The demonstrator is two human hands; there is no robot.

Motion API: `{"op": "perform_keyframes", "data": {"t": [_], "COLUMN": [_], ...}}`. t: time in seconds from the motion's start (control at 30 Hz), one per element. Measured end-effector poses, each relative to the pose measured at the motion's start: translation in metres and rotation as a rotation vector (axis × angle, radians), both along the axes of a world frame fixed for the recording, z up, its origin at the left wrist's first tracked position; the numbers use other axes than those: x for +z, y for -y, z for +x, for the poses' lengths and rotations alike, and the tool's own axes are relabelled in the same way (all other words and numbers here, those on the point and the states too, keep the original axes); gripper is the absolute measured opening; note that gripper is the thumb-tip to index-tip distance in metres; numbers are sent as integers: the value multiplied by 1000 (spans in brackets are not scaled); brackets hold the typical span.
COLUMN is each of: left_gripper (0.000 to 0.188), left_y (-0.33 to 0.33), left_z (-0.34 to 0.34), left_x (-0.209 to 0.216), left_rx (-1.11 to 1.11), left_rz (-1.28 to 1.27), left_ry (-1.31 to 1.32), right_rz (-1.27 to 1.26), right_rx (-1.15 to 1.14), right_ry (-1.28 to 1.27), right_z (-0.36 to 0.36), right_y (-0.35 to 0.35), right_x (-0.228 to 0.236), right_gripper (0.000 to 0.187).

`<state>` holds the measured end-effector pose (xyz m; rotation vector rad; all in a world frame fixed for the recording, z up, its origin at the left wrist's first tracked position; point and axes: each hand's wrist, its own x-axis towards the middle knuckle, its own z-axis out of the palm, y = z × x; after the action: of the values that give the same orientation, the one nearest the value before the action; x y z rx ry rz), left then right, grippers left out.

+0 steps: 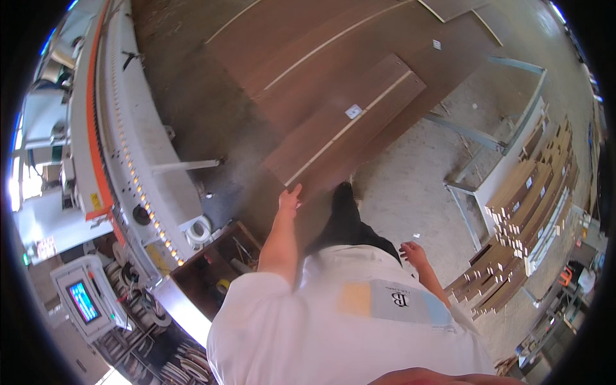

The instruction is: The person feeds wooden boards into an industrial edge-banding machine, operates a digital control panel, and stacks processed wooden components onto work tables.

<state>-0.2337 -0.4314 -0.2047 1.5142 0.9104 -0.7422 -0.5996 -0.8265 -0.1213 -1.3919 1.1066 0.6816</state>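
My left hand (291, 197) reaches forward to the near end of a long brown panel (378, 102). Its thumb and a finger are apart, at or just short of the panel's edge beside a pale strip (333, 138). Whether the fingertips touch the panel is hard to make out. A small white label (353, 111) lies on the brown surface. On my right side, my right hand (414, 253) hangs low with loosely bent fingers apart, holding nothing.
More brown panels (308, 45) lie ahead. Along my left runs a long machine (144, 122) with an orange stripe, a control screen (83, 301) and a brown bin (212, 269). At right stand a metal frame (475, 135) and stacked brown boards (520, 212).
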Motion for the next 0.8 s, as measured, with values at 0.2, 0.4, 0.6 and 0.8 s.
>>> {"op": "perform_keyframes", "data": {"t": [0.2, 0.4, 0.6, 0.8], "left_gripper": [43, 26, 22, 21], "left_y": [-56, -161, -261, -379], "left_z": [-33, -58, -73, -48], "left_x": [131, 225, 301, 285], "left_rx": [84, 310, 370, 274], "left_rz": [56, 82, 161, 244], "left_ry": [294, 552, 615, 552], "right_rz": [-44, 160, 528, 324], "right_rx": [164, 14, -592, -751], "right_ry": [117, 192, -71, -104], "right_z": [105, 254, 345, 367], "right_y": [-23, -70, -161, -243], "right_x": [-18, -35, -72, -75], "right_gripper": [31, 59, 90, 63]}}
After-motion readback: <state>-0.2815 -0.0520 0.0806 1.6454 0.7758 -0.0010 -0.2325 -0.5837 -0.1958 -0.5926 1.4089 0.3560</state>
